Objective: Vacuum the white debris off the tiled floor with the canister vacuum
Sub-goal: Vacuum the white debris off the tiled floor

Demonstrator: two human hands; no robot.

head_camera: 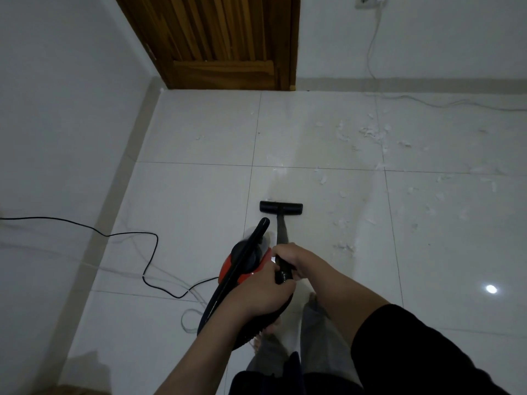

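Your right hand (pixel 286 259) is wrapped around the black wand (pixel 282 232) near its top, fingers curled tight on it; your left hand (pixel 261 292) is curled over the back of the red canister vacuum (pixel 245 266), gripping it up off the floor as far as I can tell. The wand runs straight ahead and down from your right hand to the floor nozzle (pixel 281 208), which sits flat on the tiled floor (pixel 185 201), its long side crossways to you.

Here's the bit that matters — the white debris (pixel 370 132) isn't in front of the nozzle; it's off to the right and further ahead, a scattered band from just right of the wand up toward the far wall. Your right hand is the nearer one, so I'd swing the wand rightward from there; the nearest clump (pixel 343 246) lies just right of your knuckles.

Watch the black cord (pixel 148 252) looping on your left — it trails behind the canister.
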